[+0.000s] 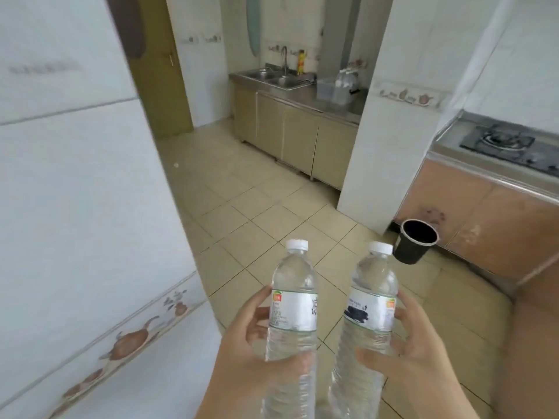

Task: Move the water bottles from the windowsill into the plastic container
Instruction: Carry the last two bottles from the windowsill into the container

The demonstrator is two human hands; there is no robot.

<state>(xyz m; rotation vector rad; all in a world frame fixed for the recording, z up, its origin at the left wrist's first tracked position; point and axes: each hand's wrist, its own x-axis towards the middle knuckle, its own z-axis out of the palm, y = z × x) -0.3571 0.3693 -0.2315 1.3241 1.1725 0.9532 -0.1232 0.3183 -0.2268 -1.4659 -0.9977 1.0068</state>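
Two hands, nearest the camera, each wrapped around one water bottle. Left hand (251, 355): fingers curled round the lower body of the left bottle (292, 316), thumb up beside the label. Right hand (414, 355): closed likewise on the right bottle (370, 313), thumb across the front below the label, fingers behind. Both bottles were clear, white-capped, white-labelled, held roughly upright with a slight lean, side by side and just apart, above the floor.

Floor (272, 207): beige square tiles, dark grout lines, running from below the hands to the far cabinets.

Wall (75, 207), left: white tile, with a decorative band of brown teapot motifs low down.

Bucket (416, 244), right of the bottles: black, tilted, mouth open toward the camera, resting on the floor against a tiled counter base.

Stove (511, 146), right: dark gas hob set into the counter top above the bucket.

Pillar (378, 116), middle distance: white, partly hiding the far counter.

Cabinets (302, 137), beyond: beige doors under a steel worktop.

Sink (272, 77), far: double steel basin with a tall curved tap; a yellow-and-red container stood behind it.

Plastic container (328, 87), far: clear, on the worktop right of the sink, well apart from the hands; more clear bottles (344, 83) showed at it, blurred, so whether inside or beside could not be told.

Door (157, 65), far left: wooden, with a handle.
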